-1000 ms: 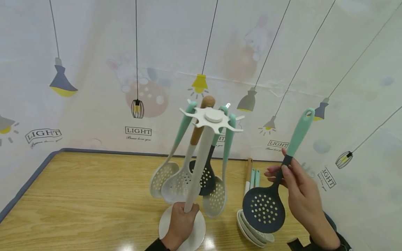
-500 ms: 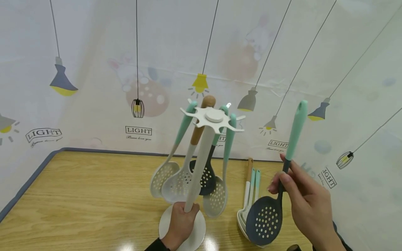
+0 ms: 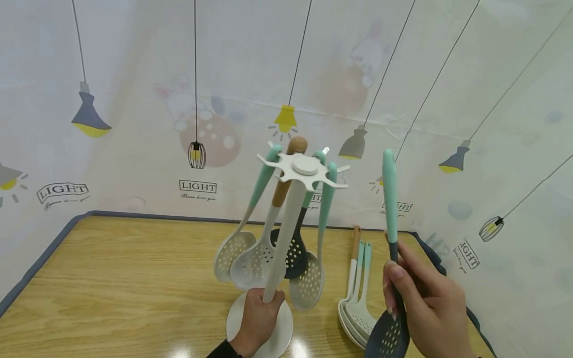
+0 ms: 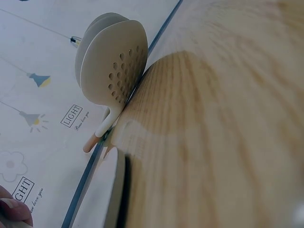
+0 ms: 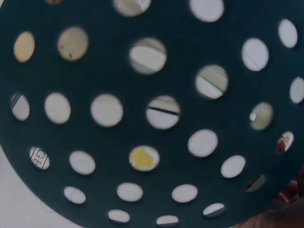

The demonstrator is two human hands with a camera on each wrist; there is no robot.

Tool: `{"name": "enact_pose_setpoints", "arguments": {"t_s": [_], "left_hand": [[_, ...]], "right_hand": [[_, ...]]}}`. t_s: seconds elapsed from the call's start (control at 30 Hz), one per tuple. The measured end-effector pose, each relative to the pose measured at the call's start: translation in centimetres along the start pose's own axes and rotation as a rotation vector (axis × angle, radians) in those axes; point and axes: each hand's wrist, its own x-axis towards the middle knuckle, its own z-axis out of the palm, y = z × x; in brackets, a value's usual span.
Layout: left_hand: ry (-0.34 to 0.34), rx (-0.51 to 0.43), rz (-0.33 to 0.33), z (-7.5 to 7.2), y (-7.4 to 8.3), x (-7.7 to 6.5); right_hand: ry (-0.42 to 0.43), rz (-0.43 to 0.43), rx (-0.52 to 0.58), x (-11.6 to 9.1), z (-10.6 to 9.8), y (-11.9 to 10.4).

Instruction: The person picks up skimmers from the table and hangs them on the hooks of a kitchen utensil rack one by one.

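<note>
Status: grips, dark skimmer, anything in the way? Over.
Left grip round pole of white rack. Right grip holds dark skimmer, handle up, apart from rack. Hanging spoons may crowd it; more spoons stacked on table.

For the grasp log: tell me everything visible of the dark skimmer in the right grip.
The dark skimmer has a broad head pierced with round holes, a dark neck and a mint-green handle; it looks like plastic or silicone. It is held near upright, handle up, its lower edge cut off in the head view. The person's right grip pinches the neck. Its head overlaps pale utensils behind; contact with them can't be told.
</note>
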Motion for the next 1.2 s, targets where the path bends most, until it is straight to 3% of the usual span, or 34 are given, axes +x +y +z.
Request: {"name": "enact_pose_setpoints", "arguments": {"t_s": [0.23, 0.63, 0.93, 1.2], "left_hand": [[0.011, -0.015, -0.007, 0.1, 0.0, 0.0], [0.016, -0.048, 0.013, 0.1, 0.4, -0.3], [0.011, -0.043, 0.018, 0.0, 0.2, -0.2], [0.006, -0.048, 0.012, 0.0, 0.2, -0.2]], "right_hand": [[-0.040, -0.041, 0.059, -0.6, 1.2, -1.4], [-0.076, -0.153, 0.197, -1.0, 2.2, -0.8], [-0.080, -0.109, 0.171, -1.5, 2.6, -0.9], [-0.074, -0.181, 0.218, -1.6, 3.1, -0.2]]}}
